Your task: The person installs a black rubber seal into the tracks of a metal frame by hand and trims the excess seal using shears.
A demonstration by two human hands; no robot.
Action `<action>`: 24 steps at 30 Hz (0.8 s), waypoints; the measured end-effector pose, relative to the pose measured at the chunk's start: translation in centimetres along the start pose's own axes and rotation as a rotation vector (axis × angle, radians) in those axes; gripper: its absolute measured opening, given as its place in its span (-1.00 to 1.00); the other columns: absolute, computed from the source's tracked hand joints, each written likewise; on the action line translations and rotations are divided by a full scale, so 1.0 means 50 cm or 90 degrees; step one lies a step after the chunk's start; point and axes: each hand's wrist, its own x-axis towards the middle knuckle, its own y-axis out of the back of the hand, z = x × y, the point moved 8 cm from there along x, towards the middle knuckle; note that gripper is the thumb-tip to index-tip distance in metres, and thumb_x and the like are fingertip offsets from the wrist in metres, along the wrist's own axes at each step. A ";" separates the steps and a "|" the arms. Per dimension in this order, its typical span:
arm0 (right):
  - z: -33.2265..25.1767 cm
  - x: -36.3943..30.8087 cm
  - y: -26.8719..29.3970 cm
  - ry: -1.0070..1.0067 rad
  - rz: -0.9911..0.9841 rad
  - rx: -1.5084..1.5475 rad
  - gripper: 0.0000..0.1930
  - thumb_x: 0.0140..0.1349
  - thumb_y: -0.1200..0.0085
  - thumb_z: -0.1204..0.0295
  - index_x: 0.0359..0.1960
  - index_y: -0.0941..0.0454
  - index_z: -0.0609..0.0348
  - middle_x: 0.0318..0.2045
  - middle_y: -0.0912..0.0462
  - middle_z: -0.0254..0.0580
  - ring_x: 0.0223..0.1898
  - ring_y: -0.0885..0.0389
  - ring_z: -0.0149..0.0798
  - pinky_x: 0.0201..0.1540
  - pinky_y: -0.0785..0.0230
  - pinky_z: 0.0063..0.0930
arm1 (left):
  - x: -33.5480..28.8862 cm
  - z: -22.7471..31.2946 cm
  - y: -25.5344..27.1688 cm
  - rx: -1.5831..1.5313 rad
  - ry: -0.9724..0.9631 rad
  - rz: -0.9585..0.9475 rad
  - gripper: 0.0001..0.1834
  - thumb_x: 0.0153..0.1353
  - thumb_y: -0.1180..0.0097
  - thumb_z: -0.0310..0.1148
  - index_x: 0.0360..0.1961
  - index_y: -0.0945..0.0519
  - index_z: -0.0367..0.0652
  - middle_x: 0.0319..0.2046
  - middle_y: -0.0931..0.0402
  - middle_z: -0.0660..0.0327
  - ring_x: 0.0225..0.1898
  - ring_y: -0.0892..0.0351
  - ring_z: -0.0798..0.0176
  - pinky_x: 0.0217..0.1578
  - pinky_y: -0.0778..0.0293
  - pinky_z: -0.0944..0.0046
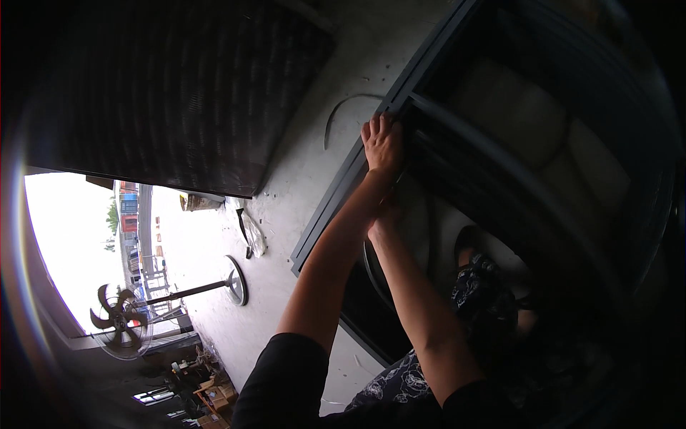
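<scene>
A large dark grey frame point(332, 207) with long flat rails and a crossbar runs diagonally through the view, its right side deep in shadow. My left hand point(384, 149) lies over its upper rail near the crossbar, fingers bent around the edge. Just below, my right hand point(386, 211) is mostly hidden behind my left wrist and in shadow. What its fingers touch does not show. Both forearms reach up from the lower edge, close together.
A dark ribbed panel point(179, 86) fills the upper left. A standing fan point(121, 322) appears tilted sideways before a bright opening. Clear plastic point(254, 236) and a thin curved strip point(330, 118) lie on the pale floor. Cardboard boxes point(214, 397) are at lower left.
</scene>
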 end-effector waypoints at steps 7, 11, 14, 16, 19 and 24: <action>0.031 0.033 0.010 -0.059 -0.119 0.089 -0.27 0.41 0.44 -0.17 0.44 0.01 0.04 0.41 -0.10 -0.09 0.42 -0.05 -0.25 0.41 0.09 -0.24 | -0.009 0.008 -0.025 0.048 0.006 0.064 -0.69 0.18 -0.04 -0.37 -0.03 -0.55 -0.13 0.13 -0.28 0.21 0.25 -0.23 0.06 0.28 -0.12 -0.06; 0.032 0.038 0.036 -0.050 -0.063 0.182 -0.31 0.42 0.45 -0.13 0.41 -0.06 0.08 0.34 -0.20 -0.07 0.35 -0.18 -0.22 0.31 -0.12 -0.30 | -0.025 -0.004 -0.031 0.043 0.003 0.110 -0.68 0.19 -0.03 -0.35 -0.03 -0.54 -0.15 0.11 -0.31 0.20 0.21 -0.28 0.06 0.25 -0.16 -0.05; 0.026 0.052 0.061 -0.014 -0.022 0.097 -0.36 0.44 0.42 -0.07 0.38 -0.14 0.11 0.27 -0.31 -0.03 0.28 -0.31 -0.22 0.21 -0.30 -0.34 | -0.028 -0.016 -0.042 0.064 0.051 0.113 -0.71 0.17 -0.07 -0.33 -0.08 -0.55 -0.17 0.12 -0.32 0.20 0.22 -0.28 0.06 0.16 -0.21 -0.04; 0.026 0.055 0.065 -0.030 -0.035 0.019 -0.34 0.45 0.43 -0.08 0.43 -0.03 0.06 0.37 -0.19 -0.09 0.36 -0.19 -0.29 0.34 -0.11 -0.28 | -0.028 -0.024 -0.047 0.068 0.083 0.099 -0.68 0.17 -0.09 -0.30 -0.06 -0.51 -0.16 0.11 -0.35 0.19 0.18 -0.33 0.04 0.08 -0.28 -0.02; -0.008 0.044 0.068 0.035 0.019 -0.167 -0.41 0.45 0.45 -0.02 0.28 -0.27 0.14 0.02 -0.56 -0.09 -0.47 -0.55 -0.45 -0.51 -0.40 -0.67 | -0.021 -0.034 -0.052 0.036 0.120 0.066 -0.60 0.16 -0.11 -0.25 0.00 -0.43 -0.14 0.10 -0.37 0.16 0.13 -0.40 0.01 0.00 -0.35 -0.01; -0.048 -0.012 0.025 0.040 0.088 -0.135 -0.46 0.45 0.47 0.02 0.18 -0.33 0.14 -0.25 -0.64 -0.24 -0.71 -0.33 -0.54 -0.72 -0.13 -0.75 | -0.004 -0.070 -0.074 -0.012 0.266 -0.095 -0.51 0.17 -0.14 -0.13 0.07 -0.37 -0.09 0.03 -0.46 0.06 0.06 -0.48 -0.05 0.03 -0.35 0.00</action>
